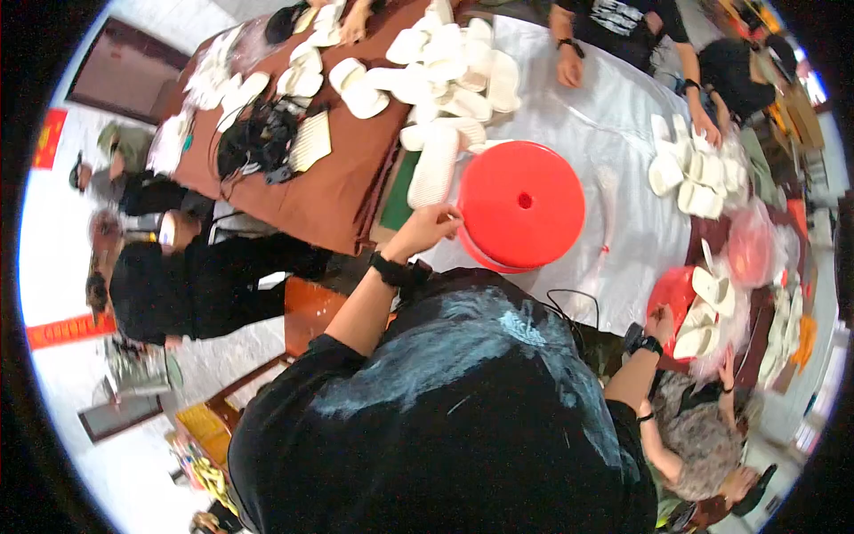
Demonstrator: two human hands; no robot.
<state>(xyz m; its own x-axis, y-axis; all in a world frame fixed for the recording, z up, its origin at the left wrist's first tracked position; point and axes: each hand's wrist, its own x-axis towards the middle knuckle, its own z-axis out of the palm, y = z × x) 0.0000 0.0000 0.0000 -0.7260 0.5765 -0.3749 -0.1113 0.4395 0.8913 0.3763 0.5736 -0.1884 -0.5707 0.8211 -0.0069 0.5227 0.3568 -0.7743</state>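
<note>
Left hand (425, 231) half-curled at the left edge of the red stool (529, 222), right hand (659, 323) beside cream slide slippers (713, 290) to its right; either grip, I can't tell.

The stool (518, 219) is glossy plastic, slippers (713, 292) seemingly matt foam.

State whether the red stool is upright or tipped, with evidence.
Upright, it seems: the red stool shows its round top facing up toward the camera, though its legs are hidden.
</note>
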